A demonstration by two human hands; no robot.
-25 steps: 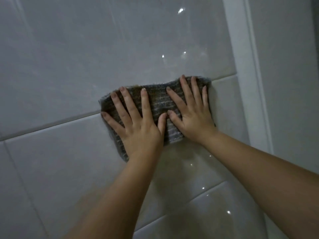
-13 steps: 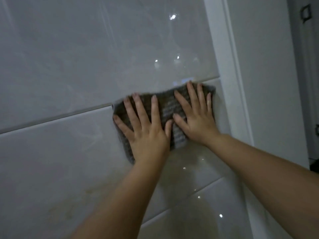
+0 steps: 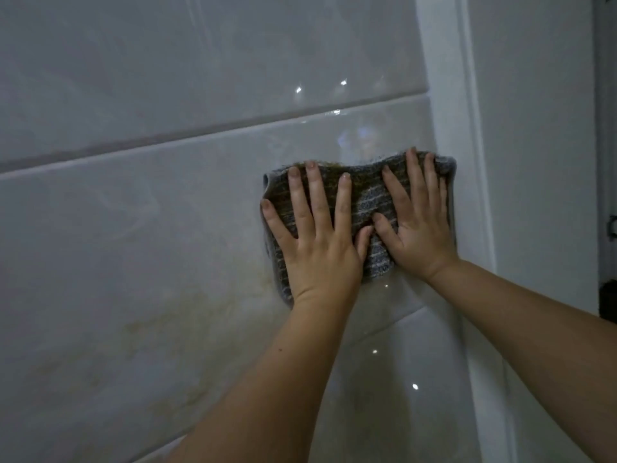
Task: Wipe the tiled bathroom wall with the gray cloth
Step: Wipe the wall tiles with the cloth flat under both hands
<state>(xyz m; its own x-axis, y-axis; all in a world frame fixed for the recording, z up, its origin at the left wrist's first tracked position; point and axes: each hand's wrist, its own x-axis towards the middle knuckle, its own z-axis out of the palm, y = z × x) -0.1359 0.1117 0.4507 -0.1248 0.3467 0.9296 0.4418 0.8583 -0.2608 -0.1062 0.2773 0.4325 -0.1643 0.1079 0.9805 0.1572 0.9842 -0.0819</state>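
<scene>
Two bare forearms come in from the bottom edge, the left forearm [image 3: 267, 379] rising near centre and the right forearm [image 3: 534, 329] from the lower right. Both hands lie flat, side by side. Left hand [image 3: 320, 242]: fingers straight and spread, palm pressed down. Right hand [image 3: 417, 235]: fingers straight, closer together, pointing up. The thumbs angle toward each other and nearly meet. Neither hand curls round anything; both are flat and pressing on the cloth.

Gray cloth [image 3: 364, 195] sits under both hands, flat against the tiled wall, on the middle tile near its right end. The fabric looks ribbed or knitted, with pale horizontal stripes on darker gray. Its top edge is wavy with a brownish tint, and the upper left corner is slightly rolled. The right edge lies just beside the white trim. The lower edge shows below the left palm and between the wrists.

Tiled wall [image 3: 133, 228]: large rectangular tiles, glossy, pale gray-white, with small bright glints. One grout line [image 3: 200, 137] slants across above the cloth, apart from it. A second grout line [image 3: 400, 321] runs below the hands. Yellowish-brown smears [image 3: 187, 315] mark the tile left of and below the left hand.

White trim [image 3: 447, 95]: a smooth vertical strip bounding the tiles on the right. Beyond it is a plain pale panel [image 3: 534, 128], flat and matte. A dark vertical strip [image 3: 606, 162] runs along the far right edge; what it is cannot be told.
</scene>
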